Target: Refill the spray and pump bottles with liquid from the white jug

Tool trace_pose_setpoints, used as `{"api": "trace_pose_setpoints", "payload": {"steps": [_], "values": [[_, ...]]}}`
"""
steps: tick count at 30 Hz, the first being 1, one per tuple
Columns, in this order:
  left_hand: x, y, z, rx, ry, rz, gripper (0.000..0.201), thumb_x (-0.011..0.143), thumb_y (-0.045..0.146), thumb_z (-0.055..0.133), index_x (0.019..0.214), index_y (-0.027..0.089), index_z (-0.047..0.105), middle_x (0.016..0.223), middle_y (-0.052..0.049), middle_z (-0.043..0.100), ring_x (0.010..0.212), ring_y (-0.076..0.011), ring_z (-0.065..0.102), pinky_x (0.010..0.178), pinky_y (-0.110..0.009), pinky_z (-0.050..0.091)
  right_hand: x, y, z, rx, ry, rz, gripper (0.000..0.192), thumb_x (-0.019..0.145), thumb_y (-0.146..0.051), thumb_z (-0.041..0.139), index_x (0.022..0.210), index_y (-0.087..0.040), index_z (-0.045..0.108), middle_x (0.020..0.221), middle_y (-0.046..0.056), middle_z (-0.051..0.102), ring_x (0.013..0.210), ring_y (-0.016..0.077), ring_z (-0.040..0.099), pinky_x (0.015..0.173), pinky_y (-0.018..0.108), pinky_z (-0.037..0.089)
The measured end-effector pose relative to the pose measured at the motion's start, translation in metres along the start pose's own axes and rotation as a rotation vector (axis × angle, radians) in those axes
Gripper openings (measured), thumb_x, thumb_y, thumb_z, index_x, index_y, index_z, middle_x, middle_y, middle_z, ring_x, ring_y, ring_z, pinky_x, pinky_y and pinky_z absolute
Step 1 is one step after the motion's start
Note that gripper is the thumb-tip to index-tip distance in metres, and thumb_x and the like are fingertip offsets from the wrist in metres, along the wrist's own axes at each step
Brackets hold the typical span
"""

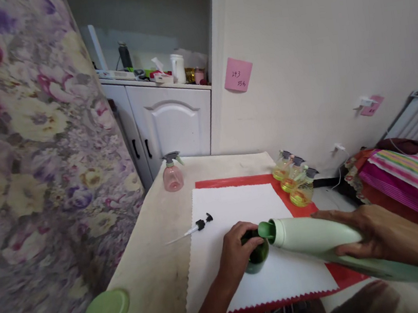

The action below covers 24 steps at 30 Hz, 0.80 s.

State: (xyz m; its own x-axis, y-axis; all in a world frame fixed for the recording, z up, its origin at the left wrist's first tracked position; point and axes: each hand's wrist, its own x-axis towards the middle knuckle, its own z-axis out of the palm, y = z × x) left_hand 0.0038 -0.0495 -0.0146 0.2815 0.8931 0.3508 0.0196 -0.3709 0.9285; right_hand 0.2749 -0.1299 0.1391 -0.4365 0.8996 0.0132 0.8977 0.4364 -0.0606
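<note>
My left hand [238, 250] is closed around the top of a small dark green bottle [258, 259] standing on a white sheet [239, 204]. In my right hand [373, 229] a large pale green jug [313, 235] is held on its side. Its mouth, with a darker green spout [266, 230], points left and meets the bottle's top by my left fingers. Whether liquid flows cannot be seen. A black pump head [201, 224] with a clear tube lies to the left, across the sheet's edge.
Several spray bottles with yellow liquid [302, 192] stand at the table's right back. A pink spray bottle [173, 176] is at the left back. A red cloth [231, 181] lies under the sheet. A light green round lid [107, 311] is at front left, beside a floral curtain [46, 163].
</note>
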Motion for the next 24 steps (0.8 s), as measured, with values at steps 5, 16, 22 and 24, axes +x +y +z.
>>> {"api": "trace_pose_setpoints", "payload": {"steps": [5, 16, 22, 24], "values": [[0.000, -0.001, 0.001, 0.014, -0.001, 0.005, 0.019, 0.071, 0.014, 0.069, 0.088, 0.022, 0.070, 0.091, -0.001, 0.069, 0.089, -0.0183, 0.062, 0.083, -0.028, 0.045, 0.002, -0.005, -0.008, -0.019, -0.146, 0.033, 0.060, 0.087, -0.054, 0.051, 0.140, -0.026, 0.043, 0.062, 0.000, 0.064, 0.050, 0.0151, 0.059, 0.045, 0.023, 0.035], [0.000, 0.001, 0.000, -0.012, 0.006, 0.040, 0.017, 0.074, 0.016, 0.067, 0.088, 0.023, 0.072, 0.090, -0.003, 0.069, 0.088, -0.0190, 0.063, 0.082, -0.029, 0.047, 0.005, -0.007, -0.011, -0.054, -0.146, 0.033, 0.058, 0.086, -0.051, 0.054, 0.137, -0.024, 0.047, 0.063, 0.002, 0.065, 0.050, 0.0149, 0.058, 0.046, 0.022, 0.035], [0.000, 0.001, 0.001, -0.022, 0.005, 0.043, 0.017, 0.074, 0.015, 0.066, 0.088, 0.023, 0.071, 0.090, -0.002, 0.069, 0.088, -0.0188, 0.063, 0.081, -0.029, 0.048, 0.009, -0.012, -0.018, -0.022, -0.167, 0.016, 0.057, 0.087, -0.054, 0.051, 0.134, -0.023, 0.049, 0.064, 0.003, 0.065, 0.049, 0.0143, 0.057, 0.046, 0.022, 0.036], [0.000, 0.000, 0.002, -0.029, 0.007, 0.042, 0.017, 0.074, 0.014, 0.066, 0.087, 0.023, 0.072, 0.089, -0.002, 0.069, 0.087, -0.0186, 0.063, 0.081, -0.028, 0.047, 0.010, -0.013, -0.020, -0.012, -0.168, 0.012, 0.053, 0.087, -0.051, 0.053, 0.131, -0.022, 0.052, 0.063, 0.003, 0.065, 0.050, 0.0144, 0.058, 0.047, 0.022, 0.036]]}}
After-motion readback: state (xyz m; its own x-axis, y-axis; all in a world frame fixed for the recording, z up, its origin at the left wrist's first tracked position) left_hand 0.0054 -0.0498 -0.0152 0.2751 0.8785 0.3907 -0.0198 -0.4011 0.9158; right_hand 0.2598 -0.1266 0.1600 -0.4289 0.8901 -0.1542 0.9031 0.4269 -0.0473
